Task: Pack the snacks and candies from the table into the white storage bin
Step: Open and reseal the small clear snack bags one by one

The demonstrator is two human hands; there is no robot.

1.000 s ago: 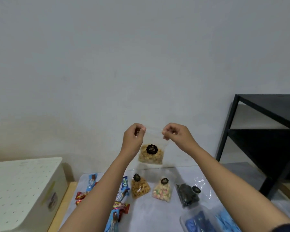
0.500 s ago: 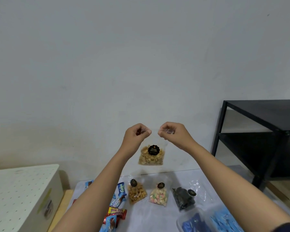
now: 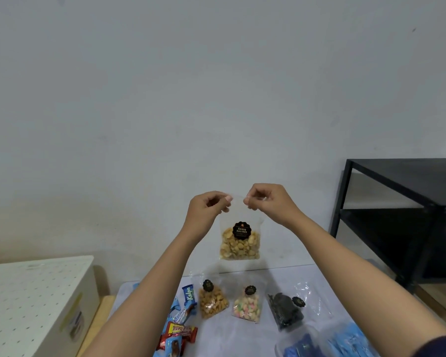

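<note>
A clear bag of yellow nuts [image 3: 240, 243] with a black round label hangs in the air above the table. My left hand [image 3: 206, 210] pinches its top left corner and my right hand [image 3: 268, 202] pinches its top right corner. On the table [image 3: 242, 338] below lie another nut bag [image 3: 213, 302], a bag of pastel candies [image 3: 247, 306], a bag of dark snacks [image 3: 285, 313], and several wrapped chocolate bars [image 3: 182, 320]. The white storage bin [image 3: 34, 305] stands at the lower left with its perforated lid on.
A black metal shelf [image 3: 407, 217] stands at the right against the wall. Blue wrapped sweets in a clear container [image 3: 327, 343] sit at the table's near right. A wooden surface strip [image 3: 98, 318] shows between the bin and the table.
My two hands have come closer together at the top of the nut bag. The view has shifted slightly, with the bag staying raised above the table.
</note>
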